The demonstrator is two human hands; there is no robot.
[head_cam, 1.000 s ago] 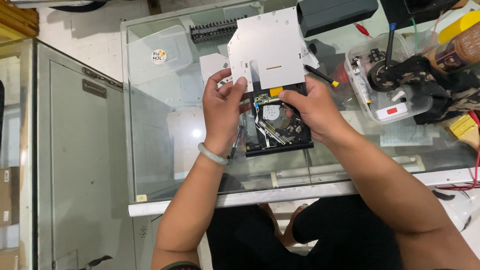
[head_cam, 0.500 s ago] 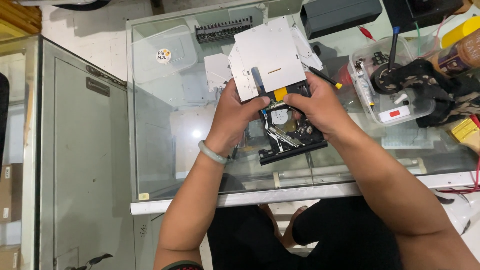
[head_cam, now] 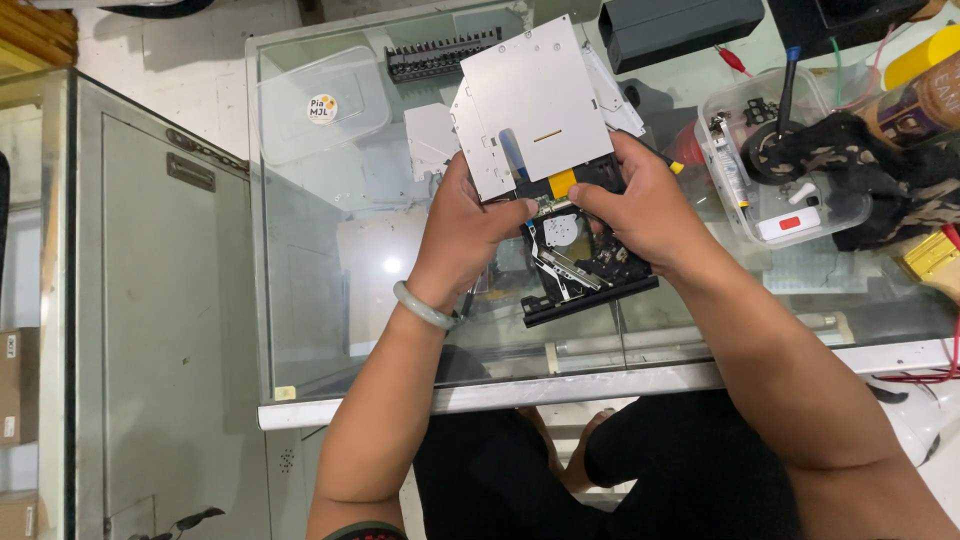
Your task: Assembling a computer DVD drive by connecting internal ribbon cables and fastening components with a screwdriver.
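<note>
Left hand [head_cam: 470, 235] and right hand [head_cam: 640, 205] pinch the slim black optical drive [head_cam: 585, 270] beneath its raised grey metal cover plate [head_cam: 540, 100]; support both edges evenly above the glass counter [head_cam: 330, 300].

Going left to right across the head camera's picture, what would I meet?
Grey metal cabinet → clear plastic lid → left hand → right hand → clear plastic box of parts → yellow block.

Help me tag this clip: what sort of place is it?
Probably an electronics repair bench: an opened optical drive in both hands, a clear tub of small parts, and a glass counter.
</note>
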